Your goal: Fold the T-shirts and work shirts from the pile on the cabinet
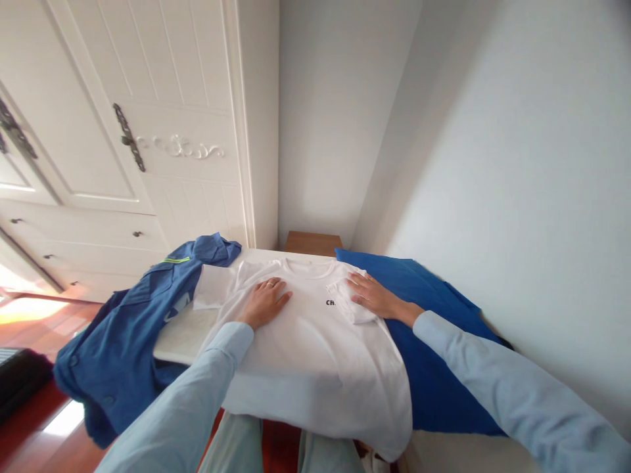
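A white T-shirt (pixel 305 335) with small dark letters on its chest lies spread out, collar away from me, its hem hanging over the near edge of a white surface (pixel 185 335). My left hand (pixel 267 301) rests flat on the shirt's left side, fingers spread. On the right, my right hand (pixel 372 295) lies on the sleeve, which is folded inward over the chest; its fingers are stretched out. The left sleeve extends outward, flat. Neither hand grips anything.
A blue garment (pixel 128 328) with a yellow-green stripe drapes over the left side. Blue cloth (pixel 424 368) lies on the right, beside the wall. Behind stand a small brown wooden piece (pixel 313 244) and a white wardrobe (pixel 197 197). A dark object (pixel 22 378) is at the far left.
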`<state>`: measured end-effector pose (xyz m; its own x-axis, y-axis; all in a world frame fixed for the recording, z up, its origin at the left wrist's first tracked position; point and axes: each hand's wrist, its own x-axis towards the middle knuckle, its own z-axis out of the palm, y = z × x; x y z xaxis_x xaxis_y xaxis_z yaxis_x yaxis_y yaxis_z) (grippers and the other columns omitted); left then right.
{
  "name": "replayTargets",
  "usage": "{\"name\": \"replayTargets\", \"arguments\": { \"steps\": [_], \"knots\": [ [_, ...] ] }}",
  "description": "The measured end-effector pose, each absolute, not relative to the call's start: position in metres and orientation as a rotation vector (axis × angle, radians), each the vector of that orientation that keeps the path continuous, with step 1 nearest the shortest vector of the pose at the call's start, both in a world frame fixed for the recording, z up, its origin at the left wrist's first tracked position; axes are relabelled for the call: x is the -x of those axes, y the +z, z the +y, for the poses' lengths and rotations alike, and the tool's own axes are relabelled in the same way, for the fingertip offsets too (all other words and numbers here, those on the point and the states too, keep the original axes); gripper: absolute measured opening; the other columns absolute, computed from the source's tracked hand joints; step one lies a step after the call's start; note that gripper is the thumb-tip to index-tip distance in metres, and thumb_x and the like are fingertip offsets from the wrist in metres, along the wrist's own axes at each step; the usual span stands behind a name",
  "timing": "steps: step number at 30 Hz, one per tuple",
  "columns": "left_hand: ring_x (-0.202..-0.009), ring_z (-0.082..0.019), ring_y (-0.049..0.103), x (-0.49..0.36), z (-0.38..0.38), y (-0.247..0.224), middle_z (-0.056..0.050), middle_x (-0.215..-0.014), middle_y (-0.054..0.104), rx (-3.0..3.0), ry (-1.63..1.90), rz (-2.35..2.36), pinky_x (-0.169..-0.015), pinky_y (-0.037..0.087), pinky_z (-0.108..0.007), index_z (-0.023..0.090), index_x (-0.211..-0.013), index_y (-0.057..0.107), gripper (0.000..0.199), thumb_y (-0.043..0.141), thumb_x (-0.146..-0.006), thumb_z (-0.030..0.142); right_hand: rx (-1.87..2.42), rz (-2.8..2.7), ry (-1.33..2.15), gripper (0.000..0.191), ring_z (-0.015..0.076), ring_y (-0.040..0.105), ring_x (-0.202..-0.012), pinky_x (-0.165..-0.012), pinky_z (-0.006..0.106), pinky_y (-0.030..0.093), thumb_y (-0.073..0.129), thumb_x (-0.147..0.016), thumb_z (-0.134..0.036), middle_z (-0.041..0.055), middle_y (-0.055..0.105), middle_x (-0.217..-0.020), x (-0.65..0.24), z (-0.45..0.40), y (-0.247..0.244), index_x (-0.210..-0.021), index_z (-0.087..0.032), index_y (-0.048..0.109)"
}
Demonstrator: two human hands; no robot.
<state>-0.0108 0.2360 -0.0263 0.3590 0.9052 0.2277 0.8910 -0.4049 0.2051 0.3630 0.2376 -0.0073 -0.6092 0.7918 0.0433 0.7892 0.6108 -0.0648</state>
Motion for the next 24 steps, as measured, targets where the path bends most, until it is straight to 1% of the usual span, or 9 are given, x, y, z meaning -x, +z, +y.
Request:
{"name": "replayTargets", "arguments": {
  "steps": [3, 5, 8, 11, 14, 17, 19, 21, 24],
  "knots": [
    [-0.136, -0.027, 0.047, 0.011, 0.235, -0.025, -0.01, -0.144, 0.054, -2.548, 0.47, 1.691, -0.112, 0.034, -0.045, 0.02, -0.131, 0.057, 0.046, 0.034, -0.102, 0.049, 1.272, -2.755, 0.03, 0.071, 0.0251, 0.016, -0.153, -0.127, 0.048, 0.016, 0.023, -0.104, -0.06, 0.0115, 0.019, -0.162, -0.342, 0.233, -0.004, -0.158, -0.014, 0.031],
    [-0.135, -0.028, 0.048, 0.011, 0.234, -0.025, -0.011, -0.144, 0.054, -2.552, 0.472, 1.691, -0.111, 0.035, -0.045, 0.02, -0.131, 0.057, 0.047, 0.034, -0.102, 0.049, 1.265, -2.76, 0.034, 0.07, 0.0256, 0.016, -0.153, -0.127, 0.048, 0.017, 0.025, -0.104, -0.059, 0.0126, 0.022, -0.161, -0.333, 0.232, -0.008, -0.157, -0.013, 0.033],
    [-0.134, -0.028, 0.049, 0.011, 0.234, -0.026, -0.011, -0.143, 0.054, -2.557, 0.483, 1.685, -0.11, 0.037, -0.045, 0.02, -0.131, 0.057, 0.046, 0.035, -0.102, 0.048, 1.306, -2.756, 0.09, 0.068, 0.0253, 0.02, -0.152, -0.127, 0.048, 0.018, 0.026, -0.105, -0.058, 0.0116, 0.025, -0.161, -0.332, 0.231, -0.02, -0.156, -0.016, 0.037],
    [-0.134, -0.028, 0.048, 0.011, 0.234, -0.028, -0.011, -0.143, 0.055, -2.565, 0.504, 1.669, -0.111, 0.036, -0.046, 0.02, -0.129, 0.057, 0.044, 0.036, -0.102, 0.047, 1.323, -2.75, 0.153, 0.067, 0.0238, 0.021, -0.152, -0.127, 0.047, 0.018, 0.023, -0.105, -0.059, 0.0091, 0.024, -0.161, -0.337, 0.231, -0.028, -0.157, -0.019, 0.034],
    [-0.135, -0.028, 0.048, 0.011, 0.234, -0.029, -0.011, -0.142, 0.055, -2.569, 0.523, 1.666, -0.111, 0.036, -0.047, 0.019, -0.129, 0.057, 0.044, 0.036, -0.102, 0.047, 1.324, -2.758, 0.176, 0.069, 0.0236, 0.019, -0.152, -0.127, 0.047, 0.017, 0.022, -0.104, -0.061, 0.0085, 0.023, -0.162, -0.34, 0.23, -0.03, -0.158, -0.019, 0.032],
    [-0.133, -0.028, 0.049, 0.011, 0.234, -0.028, -0.011, -0.141, 0.056, -2.557, 0.529, 1.686, -0.11, 0.037, -0.046, 0.018, -0.127, 0.058, 0.043, 0.036, -0.103, 0.045, 1.327, -2.755, 0.195, 0.07, 0.0247, 0.02, -0.152, -0.127, 0.048, 0.017, 0.023, -0.104, -0.062, 0.0096, 0.024, -0.161, -0.34, 0.23, -0.027, -0.157, -0.018, 0.034],
    [-0.132, -0.027, 0.05, 0.01, 0.233, -0.026, -0.011, -0.14, 0.056, -2.55, 0.529, 1.699, -0.109, 0.037, -0.045, 0.018, -0.126, 0.058, 0.041, 0.035, -0.103, 0.044, 1.309, -2.766, 0.222, 0.071, 0.0257, 0.023, -0.151, -0.126, 0.048, 0.02, 0.023, -0.103, -0.063, 0.0112, 0.028, -0.16, -0.339, 0.232, -0.023, -0.155, -0.017, 0.039],
    [-0.131, -0.027, 0.051, 0.009, 0.232, -0.025, -0.011, -0.14, 0.057, -2.551, 0.527, 1.704, -0.109, 0.038, -0.045, 0.018, -0.126, 0.058, 0.041, 0.036, -0.103, 0.043, 1.294, -2.763, 0.259, 0.073, 0.0259, 0.031, -0.147, -0.124, 0.047, 0.025, 0.023, -0.102, -0.064, 0.0129, 0.036, -0.155, -0.336, 0.238, -0.016, -0.152, -0.015, 0.044],
    [-0.131, -0.028, 0.05, 0.008, 0.231, -0.023, -0.011, -0.14, 0.056, -2.567, 0.514, 1.706, -0.109, 0.037, -0.045, 0.019, -0.128, 0.056, 0.042, 0.038, -0.102, 0.045, 1.307, -2.662, 0.203, 0.073, 0.0252, 0.039, -0.143, -0.122, 0.044, 0.031, 0.025, -0.102, -0.065, 0.0141, 0.044, -0.15, -0.326, 0.258, -0.006, -0.15, -0.014, 0.045]
  ]
}}
